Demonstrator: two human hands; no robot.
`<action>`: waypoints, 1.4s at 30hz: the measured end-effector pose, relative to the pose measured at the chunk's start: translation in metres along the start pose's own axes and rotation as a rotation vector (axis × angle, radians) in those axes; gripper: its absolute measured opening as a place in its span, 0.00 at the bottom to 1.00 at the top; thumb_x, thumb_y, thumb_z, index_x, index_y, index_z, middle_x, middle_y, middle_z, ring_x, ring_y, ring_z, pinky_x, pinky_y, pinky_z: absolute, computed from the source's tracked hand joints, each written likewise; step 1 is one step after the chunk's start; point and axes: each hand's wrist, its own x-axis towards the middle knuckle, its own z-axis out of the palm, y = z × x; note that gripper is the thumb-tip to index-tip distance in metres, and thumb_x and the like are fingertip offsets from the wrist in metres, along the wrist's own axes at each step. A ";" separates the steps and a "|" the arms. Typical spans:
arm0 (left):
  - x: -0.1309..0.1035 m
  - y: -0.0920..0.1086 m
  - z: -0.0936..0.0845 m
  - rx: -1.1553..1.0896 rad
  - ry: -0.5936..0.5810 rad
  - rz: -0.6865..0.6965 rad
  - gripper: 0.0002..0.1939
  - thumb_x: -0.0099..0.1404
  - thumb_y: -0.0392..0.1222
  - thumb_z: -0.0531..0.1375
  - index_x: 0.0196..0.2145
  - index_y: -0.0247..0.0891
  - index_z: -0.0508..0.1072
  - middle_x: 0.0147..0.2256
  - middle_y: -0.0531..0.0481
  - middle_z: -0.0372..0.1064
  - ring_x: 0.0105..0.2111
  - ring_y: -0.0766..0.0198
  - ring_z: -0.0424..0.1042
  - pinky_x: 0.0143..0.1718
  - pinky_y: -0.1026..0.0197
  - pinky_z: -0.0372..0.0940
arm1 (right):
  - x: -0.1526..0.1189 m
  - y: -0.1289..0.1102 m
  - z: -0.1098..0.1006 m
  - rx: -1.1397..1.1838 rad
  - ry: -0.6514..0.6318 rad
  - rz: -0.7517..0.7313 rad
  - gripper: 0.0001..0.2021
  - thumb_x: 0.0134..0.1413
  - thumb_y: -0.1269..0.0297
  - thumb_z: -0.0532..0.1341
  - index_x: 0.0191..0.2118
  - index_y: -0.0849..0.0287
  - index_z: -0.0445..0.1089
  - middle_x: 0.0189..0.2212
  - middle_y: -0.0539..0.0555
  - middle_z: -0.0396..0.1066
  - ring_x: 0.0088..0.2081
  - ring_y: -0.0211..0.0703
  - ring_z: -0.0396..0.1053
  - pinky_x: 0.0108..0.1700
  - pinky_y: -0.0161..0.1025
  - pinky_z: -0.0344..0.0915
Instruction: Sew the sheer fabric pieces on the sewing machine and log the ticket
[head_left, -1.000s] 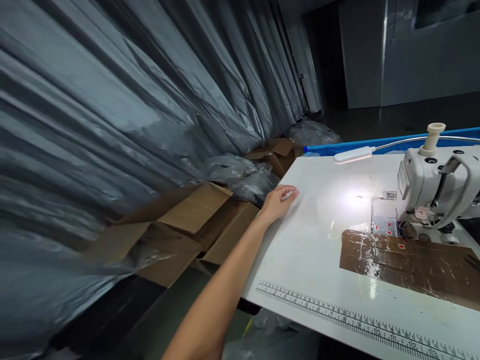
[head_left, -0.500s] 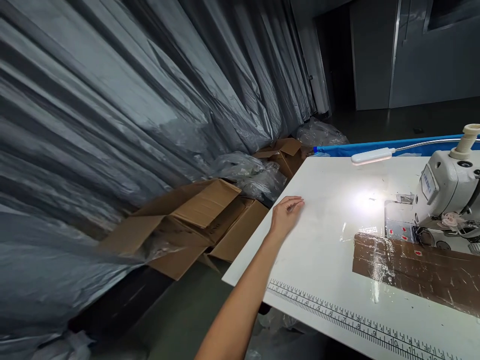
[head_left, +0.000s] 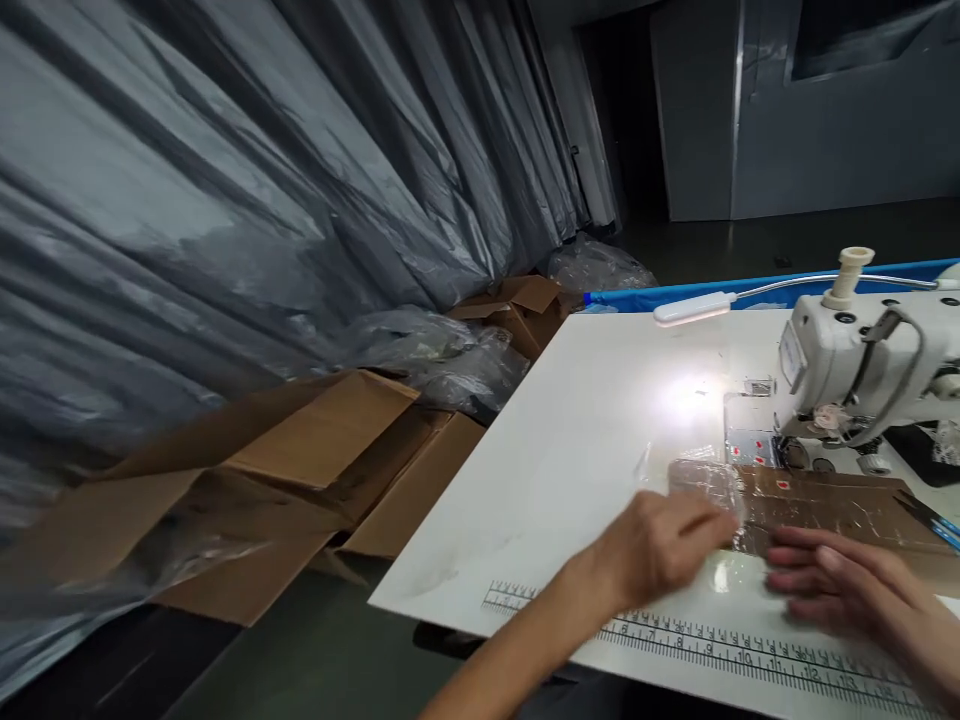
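Note:
My left hand (head_left: 664,548) is closed and blurred, with its fingertips by the left end of a brown taped strip (head_left: 832,508) on the white table (head_left: 555,450). What it grips, if anything, cannot be made out. Just behind its knuckles, a clear, shiny film-like piece (head_left: 705,482) covers that end of the strip. My right hand (head_left: 847,585) is above the table's front, its fingers stretched towards my left hand and smeared by motion. Behind the strip stands a white sewing machine (head_left: 847,365) with a metal plate (head_left: 750,447) bearing red marks.
A lit lamp (head_left: 694,308) hangs over the table. A printed ruler (head_left: 712,645) follows its front edge. A blue-handled pointed tool (head_left: 934,522) is at the right. Left of the table are open cardboard boxes (head_left: 322,430), clear plastic bags (head_left: 465,355) and a silver curtain (head_left: 247,180).
My left hand has moved right, from the table's left edge to the brown strip. My right hand has come into view. The view has swung right, bringing in more of the sewing machine.

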 end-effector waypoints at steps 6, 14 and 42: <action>0.030 0.043 -0.002 -0.432 0.023 0.147 0.24 0.66 0.47 0.62 0.55 0.30 0.68 0.40 0.35 0.76 0.42 0.53 0.77 0.45 0.55 0.73 | 0.015 -0.020 0.037 -0.061 -0.152 -0.015 0.29 0.41 0.40 0.68 0.40 0.62 0.73 0.33 0.57 0.74 0.38 0.51 0.73 0.40 0.43 0.72; 0.045 0.015 0.010 -0.634 -0.345 0.001 0.15 0.67 0.48 0.60 0.47 0.38 0.75 0.35 0.45 0.77 0.35 0.59 0.74 0.42 0.55 0.68 | -0.010 -0.043 -0.005 -0.203 -0.698 0.083 0.17 0.58 0.50 0.60 0.38 0.62 0.67 0.29 0.54 0.73 0.26 0.38 0.73 0.29 0.32 0.67; 0.044 -0.008 0.040 -1.478 0.425 -1.142 0.20 0.46 0.49 0.75 0.30 0.34 0.73 0.42 0.45 0.77 0.38 0.62 0.78 0.48 0.59 0.73 | 0.048 -0.040 -0.041 -0.106 0.124 -0.056 0.21 0.50 0.44 0.68 0.28 0.58 0.64 0.22 0.51 0.71 0.24 0.40 0.71 0.24 0.35 0.67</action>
